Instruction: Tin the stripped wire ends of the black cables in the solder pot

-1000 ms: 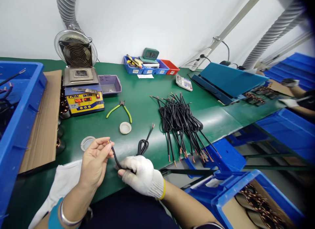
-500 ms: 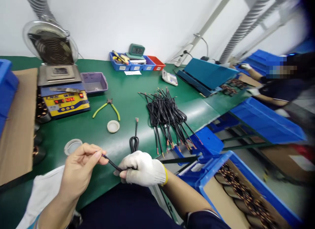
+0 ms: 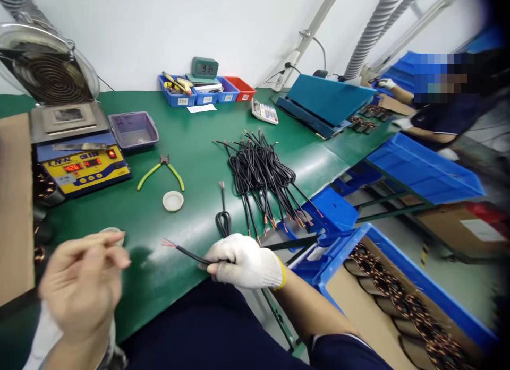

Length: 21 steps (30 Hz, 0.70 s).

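Note:
My gloved right hand (image 3: 243,261) is closed around a black cable (image 3: 189,253). One end of that cable sticks out to the left, showing stripped reddish wires. Its coiled part (image 3: 223,221) rises beyond the glove, with the other end pointing away from me. My bare left hand (image 3: 83,282) is raised at the left, slightly blurred, fingers loosely bent and apart with nothing visible in them. It is apart from the cable, in front of a small round dish (image 3: 113,233) that it partly hides. A pile of coiled black cables (image 3: 263,173) lies on the green table (image 3: 191,152).
Green-handled cutters (image 3: 161,171) and a white dish (image 3: 172,200) lie ahead. A yellow-blue heating unit (image 3: 85,168) and a purple tray (image 3: 135,134) stand left. At the right, a blue crate (image 3: 330,285) holds copper-wound parts. A co-worker (image 3: 442,110) works farther right.
My left hand has let go of the cable's end and moved left and slightly down. The wire tips now show. My right hand still grips the cable; the view has shifted right.

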### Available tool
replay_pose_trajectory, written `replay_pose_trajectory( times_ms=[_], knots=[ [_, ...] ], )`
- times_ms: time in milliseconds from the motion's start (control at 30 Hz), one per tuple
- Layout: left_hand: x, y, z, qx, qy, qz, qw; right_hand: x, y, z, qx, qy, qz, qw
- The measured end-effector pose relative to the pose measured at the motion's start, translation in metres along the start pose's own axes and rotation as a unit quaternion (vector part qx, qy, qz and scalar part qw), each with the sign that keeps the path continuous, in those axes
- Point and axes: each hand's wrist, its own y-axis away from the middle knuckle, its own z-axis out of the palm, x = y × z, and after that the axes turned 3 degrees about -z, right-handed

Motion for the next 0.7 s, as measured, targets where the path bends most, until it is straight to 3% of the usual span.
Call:
replay_pose_trajectory(
  times_ms=[67,133,233,367,700],
  knots=[
    [-0.003,0.006,0.009,-0.071,-0.004,0.003,0.997,0.0,0.0,-0.002,-0.001,-0.005,-0.003,1.0],
    [-0.006,0.008,0.011,-0.156,-0.027,-0.047,0.986,-0.002,-0.002,-0.002,-0.013,-0.008,-0.001,1.0],
    [-0.009,0.007,0.007,-0.228,-0.046,-0.099,0.967,-0.004,-0.004,0.0,-0.031,-0.007,0.005,0.999],
    [-0.01,0.007,0.001,-0.257,-0.075,-0.139,0.953,-0.005,-0.005,0.001,-0.036,0.018,0.005,0.999],
    [-0.009,0.007,0.007,-0.258,-0.129,-0.194,0.938,-0.007,-0.004,0.002,-0.031,0.071,-0.012,0.997]
  ],
)
